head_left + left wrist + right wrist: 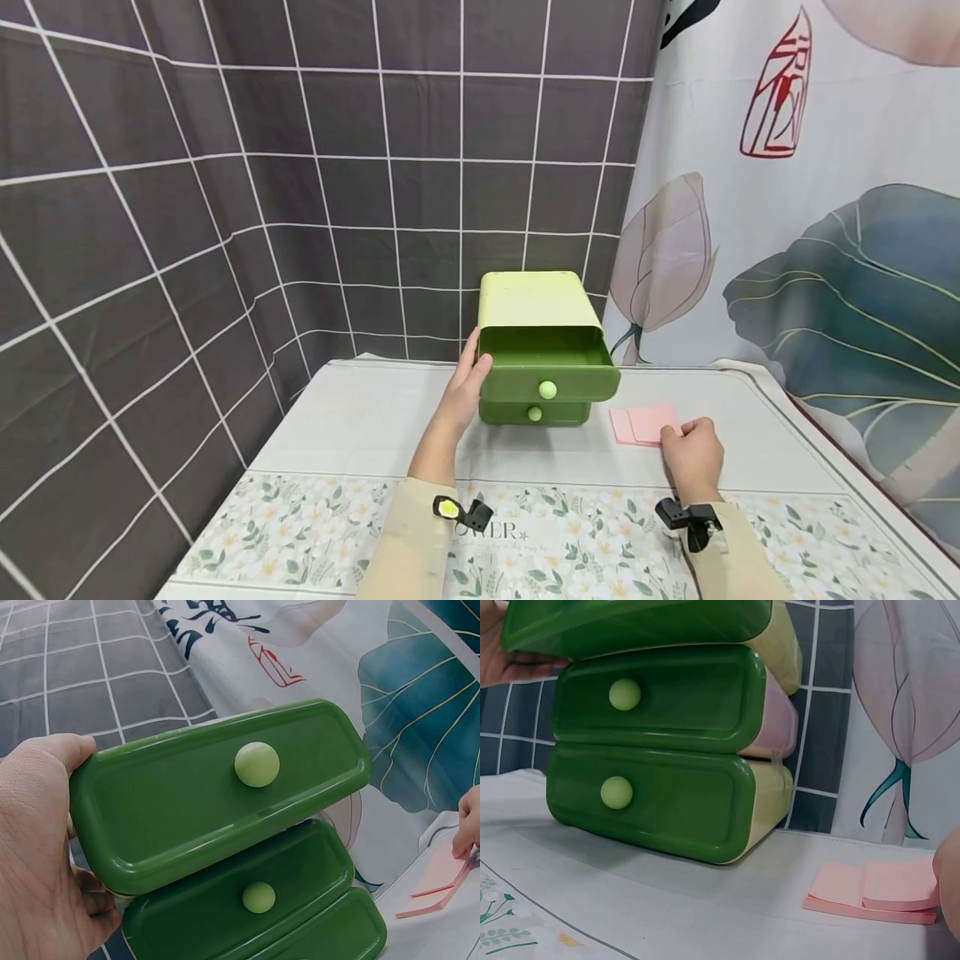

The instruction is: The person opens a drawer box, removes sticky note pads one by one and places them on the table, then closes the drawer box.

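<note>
A small drawer cabinet (536,298) with a pale yellow-green top stands on the table, its top drawer (551,383) pulled out. My left hand (463,390) grips the left end of that drawer; in the left wrist view the thumb lies at the upper corner of the green front and the other fingers curl in below. Round light green knobs (257,764) sit on the drawer fronts. To the right of the cabinet, my right hand (693,457) pinches the right edge of the pink sticky notes (647,423). These show as a smaller pad on a larger one.
The lower drawers (652,802) are pushed in under the top one. A white tablecloth (375,417) with a floral band covers the table. Behind rises a dark grid-patterned cloth (420,192), and a printed curtain (697,108) hangs at the right.
</note>
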Demonstrator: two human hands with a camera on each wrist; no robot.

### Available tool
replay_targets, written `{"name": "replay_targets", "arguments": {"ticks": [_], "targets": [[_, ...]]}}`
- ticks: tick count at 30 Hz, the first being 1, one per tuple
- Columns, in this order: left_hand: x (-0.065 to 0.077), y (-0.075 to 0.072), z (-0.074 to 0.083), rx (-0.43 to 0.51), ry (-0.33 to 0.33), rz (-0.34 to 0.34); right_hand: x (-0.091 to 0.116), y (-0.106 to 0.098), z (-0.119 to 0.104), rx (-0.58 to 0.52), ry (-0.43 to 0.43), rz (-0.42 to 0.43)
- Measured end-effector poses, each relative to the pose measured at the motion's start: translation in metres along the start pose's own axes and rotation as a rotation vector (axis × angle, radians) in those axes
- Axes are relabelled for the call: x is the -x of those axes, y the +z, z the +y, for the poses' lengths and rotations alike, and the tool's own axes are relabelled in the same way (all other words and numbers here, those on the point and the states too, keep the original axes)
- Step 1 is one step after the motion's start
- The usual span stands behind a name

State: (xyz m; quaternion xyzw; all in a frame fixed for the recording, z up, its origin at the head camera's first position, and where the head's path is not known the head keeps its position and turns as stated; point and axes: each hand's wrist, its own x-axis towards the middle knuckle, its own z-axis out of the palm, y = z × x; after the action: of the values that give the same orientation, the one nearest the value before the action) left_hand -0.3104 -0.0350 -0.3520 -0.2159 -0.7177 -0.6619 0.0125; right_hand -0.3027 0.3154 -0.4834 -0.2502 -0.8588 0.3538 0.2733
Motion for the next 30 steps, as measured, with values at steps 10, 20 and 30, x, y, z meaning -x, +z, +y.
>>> {"name": "replay_targets", "arguments": {"ticks": [10,20,30], "targets": [[0.002,0.000,0.000,0.005,0.000,-0.012,0.001,-0.003,0.000,0.123,-0.039,-0.027],[0.001,-0.001,0.002,-0.001,-0.021,-0.008,-0.002,0.000,0.001,0.156,-0.052,-0.009],[-0.004,-0.002,-0.009,0.023,-0.014,-0.007,-0.001,0.001,0.001,0.121,-0.047,0.037]]}}
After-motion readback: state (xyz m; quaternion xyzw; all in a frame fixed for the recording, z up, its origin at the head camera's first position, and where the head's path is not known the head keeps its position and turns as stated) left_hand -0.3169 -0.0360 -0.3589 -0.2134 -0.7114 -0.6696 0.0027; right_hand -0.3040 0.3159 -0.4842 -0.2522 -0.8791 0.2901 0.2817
